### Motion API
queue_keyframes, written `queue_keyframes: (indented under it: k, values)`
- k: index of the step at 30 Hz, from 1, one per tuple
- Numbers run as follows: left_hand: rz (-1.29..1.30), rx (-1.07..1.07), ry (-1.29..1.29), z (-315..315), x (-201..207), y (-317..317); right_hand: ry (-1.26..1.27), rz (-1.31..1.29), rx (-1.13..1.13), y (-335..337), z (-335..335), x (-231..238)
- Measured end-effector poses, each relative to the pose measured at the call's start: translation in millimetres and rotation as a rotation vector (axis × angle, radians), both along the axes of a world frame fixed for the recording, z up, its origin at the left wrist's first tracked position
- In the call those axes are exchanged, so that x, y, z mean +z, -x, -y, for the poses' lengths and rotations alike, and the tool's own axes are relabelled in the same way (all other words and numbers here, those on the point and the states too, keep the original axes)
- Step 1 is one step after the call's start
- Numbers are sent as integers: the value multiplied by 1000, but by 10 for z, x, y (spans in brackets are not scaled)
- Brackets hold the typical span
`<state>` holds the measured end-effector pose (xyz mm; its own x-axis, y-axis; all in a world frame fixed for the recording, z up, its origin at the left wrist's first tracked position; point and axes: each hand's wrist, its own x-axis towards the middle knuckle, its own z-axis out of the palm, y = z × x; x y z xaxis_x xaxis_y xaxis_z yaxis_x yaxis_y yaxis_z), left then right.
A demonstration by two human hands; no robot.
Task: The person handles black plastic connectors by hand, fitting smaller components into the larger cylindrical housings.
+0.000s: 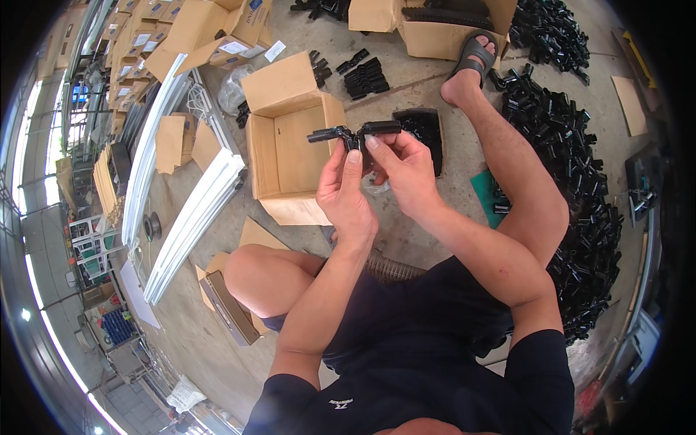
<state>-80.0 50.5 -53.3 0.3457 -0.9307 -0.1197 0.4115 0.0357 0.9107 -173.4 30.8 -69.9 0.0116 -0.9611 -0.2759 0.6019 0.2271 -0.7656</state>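
My left hand [349, 194] and my right hand [407, 172] are raised close together in front of me. Between the thumbs and fingers of both is a glossy black bracket-like part [330, 134], with one arm sticking out to the left and another to the right. Fingers cover its middle, so I cannot tell whether it is one piece or two joined. Just beyond my left hand stands an open cardboard box [279, 176], its inside mostly bare. Behind my right hand lies a dark shallow tray [438, 148] with shiny black contents.
A large heap of black parts [562, 174] spreads along the right, beside my bent leg. Several black parts [366, 78] lie in a row beyond the box. Another carton [428, 42] stands at the back. Long white metal profiles [199, 217] lie to the left, near stacked cartons [138, 61].
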Motion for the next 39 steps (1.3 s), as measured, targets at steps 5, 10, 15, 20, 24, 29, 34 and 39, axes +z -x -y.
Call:
queue_keyframes:
  k: [5,10,15,20,24,29,34,39]
  values:
    - [6,-1,-12,-8,-19,-6,12,25,-22,-9,-2,13]
    - [0,4,-6,5,-38,-5,-14,15,15,-12,10,-46]
    - [103,-35,-25,-20,-62,-47,-19,20,47,11,28,-70]
    - [99,-28,-38,-3,-54,-5,-22,58,13,2,-9,-63]
    - [97,-1,-62,-2,-35,-18,-10,84,-32,-71,-29,-37]
    - [74,4,-57,-22,-49,9,18,51,-51,-86,-39,-111]
    - [96,-15,-85,-25,-3,49,-8,111,-5,-71,-2,-230]
    - [71,-72,-151,23,39,-199,40,-179,-41,-3,63,-216]
